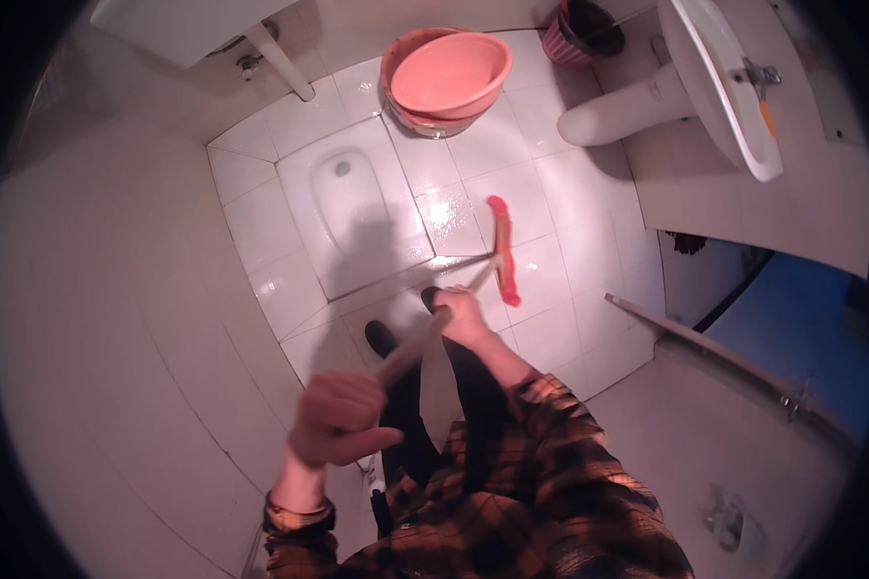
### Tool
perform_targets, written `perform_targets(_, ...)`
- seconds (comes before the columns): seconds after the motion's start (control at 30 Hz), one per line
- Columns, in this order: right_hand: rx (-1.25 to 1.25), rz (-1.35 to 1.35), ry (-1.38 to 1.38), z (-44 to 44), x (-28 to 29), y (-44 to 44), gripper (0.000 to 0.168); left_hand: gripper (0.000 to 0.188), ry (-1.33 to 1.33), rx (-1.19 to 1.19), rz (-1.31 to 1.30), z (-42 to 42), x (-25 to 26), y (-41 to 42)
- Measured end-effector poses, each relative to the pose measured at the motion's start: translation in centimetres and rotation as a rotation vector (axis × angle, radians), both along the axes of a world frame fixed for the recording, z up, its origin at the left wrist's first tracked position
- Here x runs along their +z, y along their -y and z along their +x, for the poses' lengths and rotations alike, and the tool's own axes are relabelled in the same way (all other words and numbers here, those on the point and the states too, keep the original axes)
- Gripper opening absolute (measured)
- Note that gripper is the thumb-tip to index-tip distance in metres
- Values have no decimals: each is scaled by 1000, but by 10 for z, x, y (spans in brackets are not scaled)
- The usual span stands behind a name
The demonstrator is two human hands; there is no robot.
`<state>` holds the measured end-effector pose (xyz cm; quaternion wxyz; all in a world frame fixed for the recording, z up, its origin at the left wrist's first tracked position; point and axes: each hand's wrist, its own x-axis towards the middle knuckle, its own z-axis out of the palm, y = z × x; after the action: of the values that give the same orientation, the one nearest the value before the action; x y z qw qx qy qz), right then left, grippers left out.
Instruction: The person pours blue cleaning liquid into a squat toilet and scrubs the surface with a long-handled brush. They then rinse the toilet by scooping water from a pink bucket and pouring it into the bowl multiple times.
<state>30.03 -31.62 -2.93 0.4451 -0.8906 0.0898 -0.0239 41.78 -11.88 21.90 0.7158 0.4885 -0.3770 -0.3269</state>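
My left hand [344, 416] is wrapped around the upper end of a long handle [409, 352], its thumb pointing inward. Lower down, my right hand [462, 315] grips the same handle. The handle slants away from me to a narrow T-shaped floor mop head [504, 250], wooden along the middle with red edging. That head rests on wet white floor tiles [543, 268], to the right of a squat toilet [318, 195] set in the floor. My dark shoes [381, 337] stand just behind the toilet's tiled edge.
Stacked pink plastic basins [452, 76] stand by the far wall, with a striped bin [568, 40] in the corner. A pedestal washbasin [717, 94] juts out on the right. Nearer on the right, a door [724, 351] stands ajar beside a blue area [804, 326].
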Motion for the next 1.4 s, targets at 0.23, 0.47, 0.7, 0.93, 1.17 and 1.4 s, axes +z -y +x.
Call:
perform_targets(0.23,-38,278,137,103,26,-162,15,51,174,153,109,35,75,-72)
perform_targets(0.47,28,122,315,118,59,-196,18,56,287,18,-48,25,110,-120)
perform_targets(0.7,65,13,-30,49,18,-149,16,52,41,236,107,9,24,-152)
perform_targets(0.93,371,103,138,97,13,-275,19,48,235,651,224,-7,59,-223)
perform_targets(1.17,851,88,14,66,26,-382,23,40,64,948,321,-101,67,-311)
perform_targets(1.4,911,-392,-16,146,-61,-330,17,34,3,1161,362,-131,-54,-301)
